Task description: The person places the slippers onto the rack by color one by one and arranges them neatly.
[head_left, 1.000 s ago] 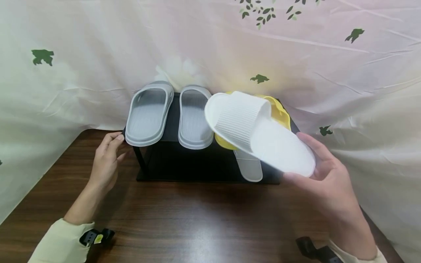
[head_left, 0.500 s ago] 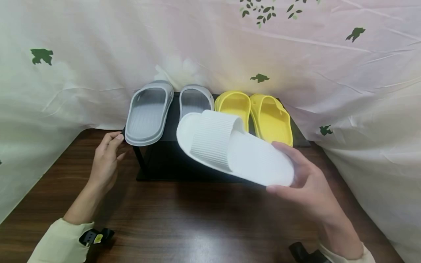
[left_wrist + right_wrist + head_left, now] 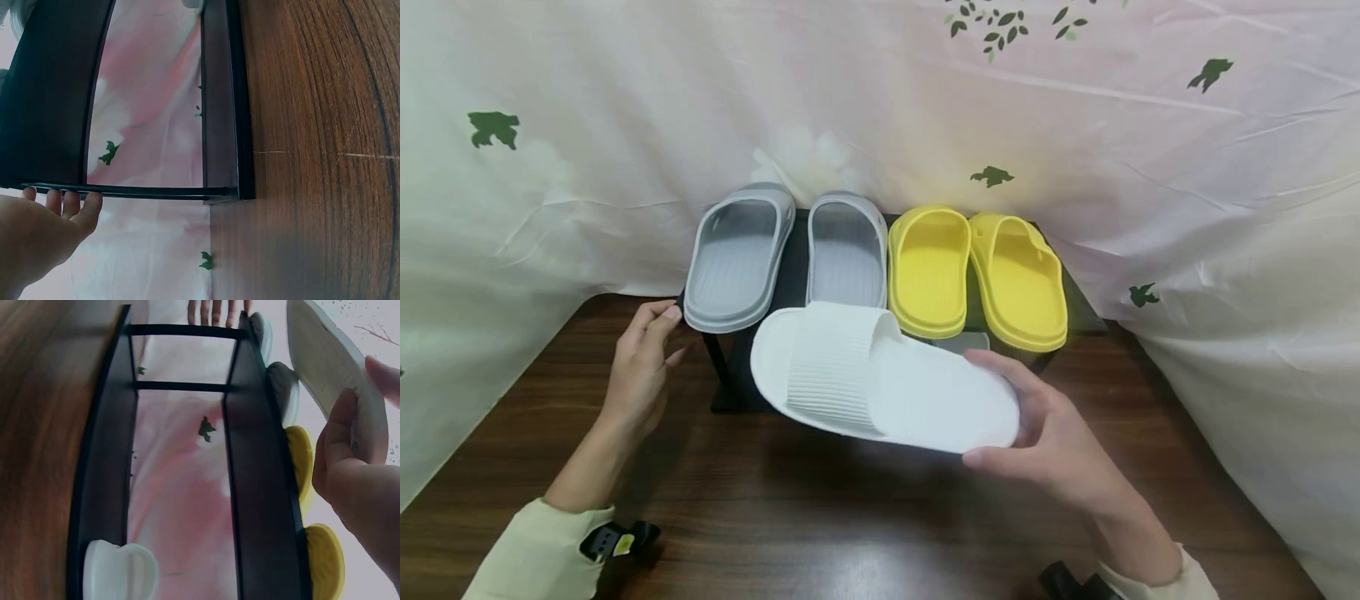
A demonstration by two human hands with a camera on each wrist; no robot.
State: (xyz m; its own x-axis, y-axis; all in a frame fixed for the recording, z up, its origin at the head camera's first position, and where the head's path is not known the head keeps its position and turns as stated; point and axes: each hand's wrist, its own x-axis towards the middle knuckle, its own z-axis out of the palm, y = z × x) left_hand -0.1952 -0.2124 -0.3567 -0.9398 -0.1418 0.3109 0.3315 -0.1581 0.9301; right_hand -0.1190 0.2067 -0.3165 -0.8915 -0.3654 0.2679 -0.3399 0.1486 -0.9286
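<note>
In the head view my right hand grips the heel end of a white slide slipper, with its ribbed strap facing up and its toe pointing left. The slipper is held in front of the black shoe rack, and the right wrist view shows the slipper's sole. My left hand holds the rack's left end; in the left wrist view its fingertips lie against the side bar. Another white slipper sits on the lower shelf, mostly hidden in the head view.
On the top shelf stand two grey clogs at the left and two yellow clogs at the right. Behind the rack hangs a patterned cloth. The rack stands on a brown wooden table.
My right hand has carried the white slipper leftward and down, from before the yellow clogs to the rack's front middle. The yellow clogs are uncovered. My left hand has stayed in place.
</note>
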